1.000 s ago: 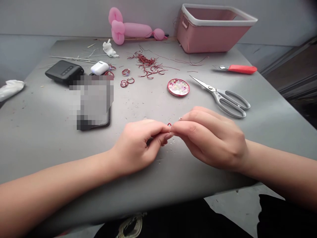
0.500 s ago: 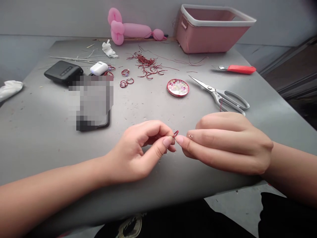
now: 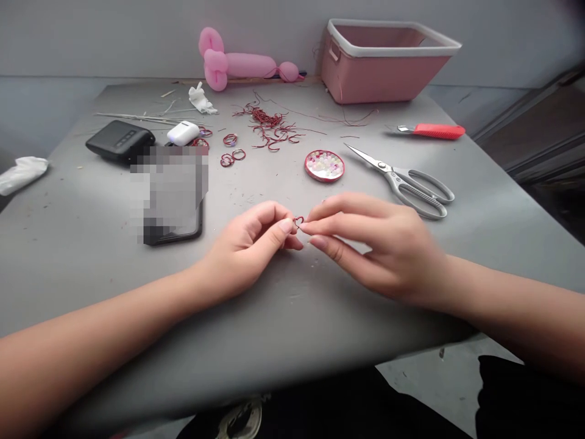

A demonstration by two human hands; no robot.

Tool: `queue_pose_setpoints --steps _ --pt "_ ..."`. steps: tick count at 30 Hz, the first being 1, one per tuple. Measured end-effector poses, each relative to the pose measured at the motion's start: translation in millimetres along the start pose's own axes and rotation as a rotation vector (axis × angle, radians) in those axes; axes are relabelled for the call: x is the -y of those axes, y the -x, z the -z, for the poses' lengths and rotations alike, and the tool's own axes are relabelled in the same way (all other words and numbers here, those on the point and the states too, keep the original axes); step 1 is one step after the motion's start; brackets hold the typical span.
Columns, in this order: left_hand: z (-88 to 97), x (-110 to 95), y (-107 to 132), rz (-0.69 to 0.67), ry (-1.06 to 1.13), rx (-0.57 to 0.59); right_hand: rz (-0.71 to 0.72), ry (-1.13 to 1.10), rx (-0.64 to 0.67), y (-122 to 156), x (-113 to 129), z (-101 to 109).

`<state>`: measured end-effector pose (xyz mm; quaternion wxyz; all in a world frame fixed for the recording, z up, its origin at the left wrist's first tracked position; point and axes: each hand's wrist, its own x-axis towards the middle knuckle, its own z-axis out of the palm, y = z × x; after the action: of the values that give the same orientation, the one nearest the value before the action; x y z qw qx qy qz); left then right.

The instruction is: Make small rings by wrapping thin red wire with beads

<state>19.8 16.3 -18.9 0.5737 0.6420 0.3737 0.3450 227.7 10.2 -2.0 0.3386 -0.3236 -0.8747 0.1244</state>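
Observation:
My left hand (image 3: pixel 256 247) is closed, with thumb and forefinger pinching a small red wire loop (image 3: pixel 298 219). The loop looks bent into a heart-like shape; the rest of it is hidden behind my left fingertips. My right hand (image 3: pixel 381 247) comes in from the right, its fingertips touching or almost touching the loop. Its thumb stands apart below the other fingers. Beyond the hands lies a round red-rimmed dish of pale beads (image 3: pixel 325 166). Several red wire rings (image 3: pixel 227 160) and a heap of cut red wire pieces (image 3: pixel 267 119) lie farther back.
Grey-handled scissors (image 3: pixel 402 180) and a red utility knife (image 3: pixel 439 131) lie at the right. A pink bin (image 3: pixel 372 79) and a pink twisted balloon (image 3: pixel 251 65) are at the back. Leftward are a phone (image 3: pixel 173 238), a black device (image 3: pixel 119 141) and a white earbud case (image 3: pixel 183 132).
Both hands have moved up and left with the loop. My right thumb has parted from the fingers, and more of the loop shows.

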Motion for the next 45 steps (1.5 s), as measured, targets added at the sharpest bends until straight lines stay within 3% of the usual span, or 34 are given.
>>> queue_pose_setpoints --steps 4,9,15,19,24,30,32,35,37,40,45 --pt "2.7 -4 -1 -0.036 -0.243 0.097 -0.455 -0.360 0.137 -9 -4 7" --pt "1.5 -2 0 -0.020 -0.200 0.071 -0.597 -0.644 0.345 -12 -10 8" --pt "0.7 2 0 -0.020 -0.070 0.055 -0.805 -0.975 0.304 -11 -13 4" --pt "0.5 -3 -2 0.020 -0.014 0.036 -0.775 -0.997 0.266 -11 -13 2" --pt "-0.3 -7 -5 0.078 0.129 -0.001 -0.507 -0.728 0.106 -5 -9 -3" --pt "-2.0 -5 -5 0.142 0.287 -0.059 -0.362 -0.595 0.100 -1 -5 -7" --pt "-1.2 -5 -5 0.147 0.335 -0.050 -0.230 -0.487 0.070 -1 -6 -7" --pt "0.0 -5 -5 0.138 0.376 -0.041 0.063 -0.139 -0.055 1 -6 -7" --pt "-0.2 -5 -5 0.128 0.368 -0.051 0.173 0.077 -0.142 3 -4 -9" --pt "-1.5 -6 -4 0.126 0.332 -0.061 0.127 0.121 -0.162 5 3 -12" --pt "-4.5 -6 -1 0.055 0.295 -0.041 -0.244 -0.289 -0.050 0 11 -7"
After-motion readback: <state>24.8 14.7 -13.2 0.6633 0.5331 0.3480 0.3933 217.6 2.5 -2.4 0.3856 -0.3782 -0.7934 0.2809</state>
